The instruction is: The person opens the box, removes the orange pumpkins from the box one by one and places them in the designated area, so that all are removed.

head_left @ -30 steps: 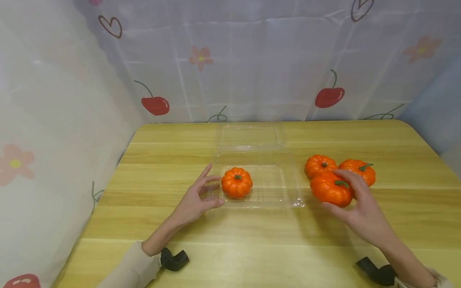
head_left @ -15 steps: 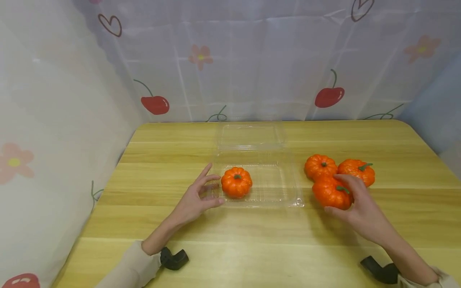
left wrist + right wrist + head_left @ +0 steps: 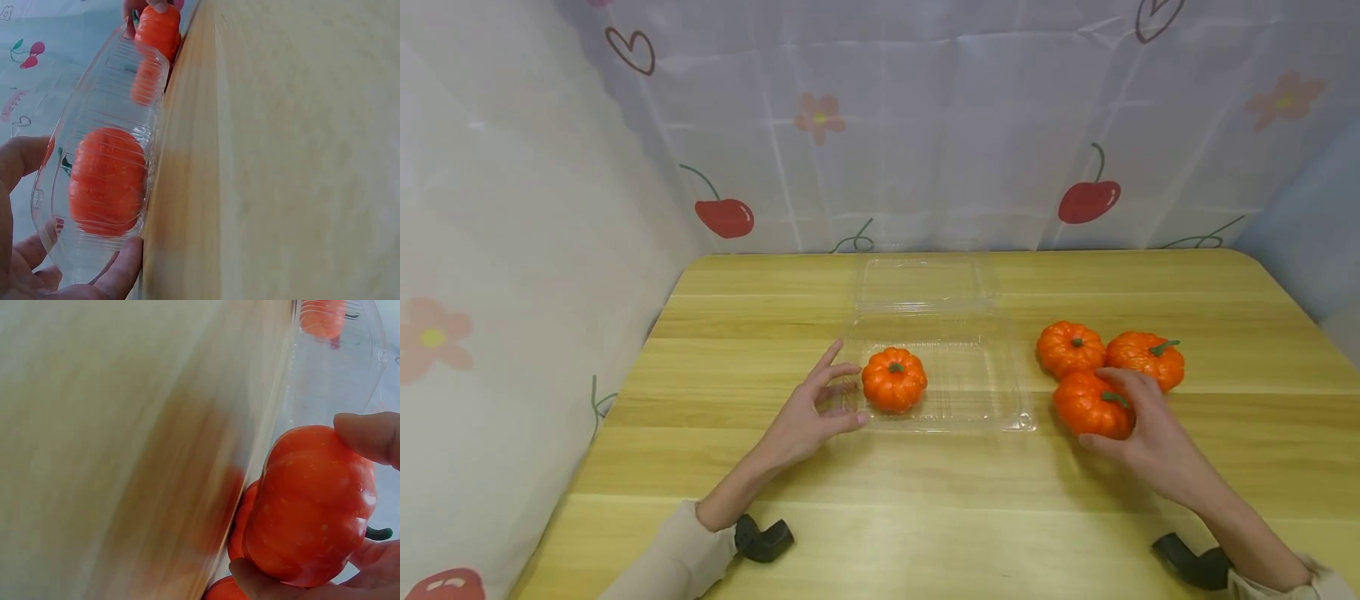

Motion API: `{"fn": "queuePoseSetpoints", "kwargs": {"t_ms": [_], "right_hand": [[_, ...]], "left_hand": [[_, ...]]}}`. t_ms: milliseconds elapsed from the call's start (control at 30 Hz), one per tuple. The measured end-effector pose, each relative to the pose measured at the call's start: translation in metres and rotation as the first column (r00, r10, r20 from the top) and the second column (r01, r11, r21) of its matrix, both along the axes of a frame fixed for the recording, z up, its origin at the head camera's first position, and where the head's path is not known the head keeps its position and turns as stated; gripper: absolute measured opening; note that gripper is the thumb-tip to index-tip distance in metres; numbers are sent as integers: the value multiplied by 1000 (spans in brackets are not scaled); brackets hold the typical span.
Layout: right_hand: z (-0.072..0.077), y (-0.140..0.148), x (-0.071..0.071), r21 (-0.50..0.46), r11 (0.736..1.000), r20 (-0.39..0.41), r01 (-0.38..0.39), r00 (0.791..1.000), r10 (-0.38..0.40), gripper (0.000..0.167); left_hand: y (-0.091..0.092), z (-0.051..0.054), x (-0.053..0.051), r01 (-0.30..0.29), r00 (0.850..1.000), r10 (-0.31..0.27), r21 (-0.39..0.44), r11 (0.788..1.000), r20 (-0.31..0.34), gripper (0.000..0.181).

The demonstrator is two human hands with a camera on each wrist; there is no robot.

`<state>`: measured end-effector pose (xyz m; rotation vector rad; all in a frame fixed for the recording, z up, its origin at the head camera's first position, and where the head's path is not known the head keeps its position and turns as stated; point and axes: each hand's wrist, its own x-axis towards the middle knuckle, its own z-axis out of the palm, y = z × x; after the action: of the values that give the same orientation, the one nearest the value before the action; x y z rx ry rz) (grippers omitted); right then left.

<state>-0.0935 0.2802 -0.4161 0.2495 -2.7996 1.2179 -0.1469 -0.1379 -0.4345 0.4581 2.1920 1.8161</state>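
Pumpkin shifted slightly lower — right grip curled round it; left grip spread at the container.

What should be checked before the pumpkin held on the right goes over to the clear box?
1. Right grip round the held pumpkin: ok.
2. Held pumpkin off the table: cannot tell.
3. Lid folded back from the clear box: ok.
4. Room in the box: looks ok, bare floor right of the boxed pumpkin.
5. Way across: ok, two loose pumpkins lie behind the held one.
6. Left grip pressing the box steady: cannot tell.
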Motion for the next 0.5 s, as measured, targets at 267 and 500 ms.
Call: {"fn": "queuePoseSetpoints", "kwargs": {"t_ms": [267,500], "right_hand": [[-3,0,0,11,1000,1,-23,1000,23,79],[-4,0,-1,21,999,15,-44,999,44,78]], "left_hand": [[0,-1,-1,3,1000,-3,8,1000,-2,59],[0,0,1,0,1000,0,1,1000,3,59]]}}
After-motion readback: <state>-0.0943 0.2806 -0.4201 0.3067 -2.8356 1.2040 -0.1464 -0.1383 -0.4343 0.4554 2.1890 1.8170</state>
